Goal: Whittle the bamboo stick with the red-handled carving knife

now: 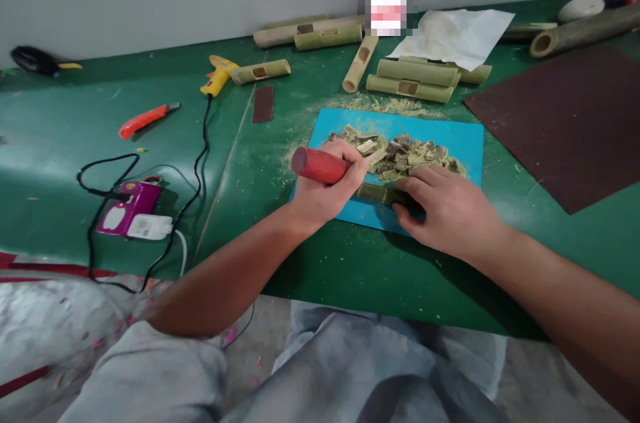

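Note:
My left hand [327, 188] is closed around a tool with a thick red handle [317, 164]; its working end is hidden by my fingers and points toward a dark green bamboo piece [381, 194]. My right hand [445, 210] presses down on that bamboo piece and grips it, holding it flat on the blue cutting mat [460, 140]. Just behind both hands a heap of bamboo chips and offcuts [400, 155] lies on the mat.
Several cut bamboo tubes [410, 80] lie at the back of the green table [350, 263], with white paper [457, 33], a dark brown sheet [565, 120], a yellow glue gun [217, 75], an orange utility knife [147, 118], and a purple device with cables [131, 210].

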A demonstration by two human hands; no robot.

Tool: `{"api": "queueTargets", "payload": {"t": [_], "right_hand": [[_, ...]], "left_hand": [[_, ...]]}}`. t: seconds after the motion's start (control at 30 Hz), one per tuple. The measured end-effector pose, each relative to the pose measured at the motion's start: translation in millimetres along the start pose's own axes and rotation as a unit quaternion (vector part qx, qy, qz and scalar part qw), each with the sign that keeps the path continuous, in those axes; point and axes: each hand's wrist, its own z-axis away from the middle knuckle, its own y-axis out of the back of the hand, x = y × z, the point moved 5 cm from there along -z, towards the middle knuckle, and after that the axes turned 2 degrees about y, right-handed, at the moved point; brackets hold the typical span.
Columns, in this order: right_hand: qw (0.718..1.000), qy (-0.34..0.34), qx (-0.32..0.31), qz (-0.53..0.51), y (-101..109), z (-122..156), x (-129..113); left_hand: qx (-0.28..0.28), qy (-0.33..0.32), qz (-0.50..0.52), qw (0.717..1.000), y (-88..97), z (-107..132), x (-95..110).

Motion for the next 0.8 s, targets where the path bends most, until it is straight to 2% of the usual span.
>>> {"api": "queueTargets", "payload": {"t": [0.2, 0.6, 0.8], "right_hand": [[1.0, 0.012, 0.011, 0.017, -10, -7, -4], [1.0, 0.019, 0.018, 0.001, -16, -10, -11], [0.999, 0.031, 0.027, 0.015, -19, -8, -18]], "left_hand": [[-0.01, -0.015, -0.034, 0.999, -4.8, -3, -3], [0.019, 0.018, 0.02, 0.999, -5.4, 0, -8], [0.034, -0.013, 0.07, 0.997, -4.1, 1, -9]]}}
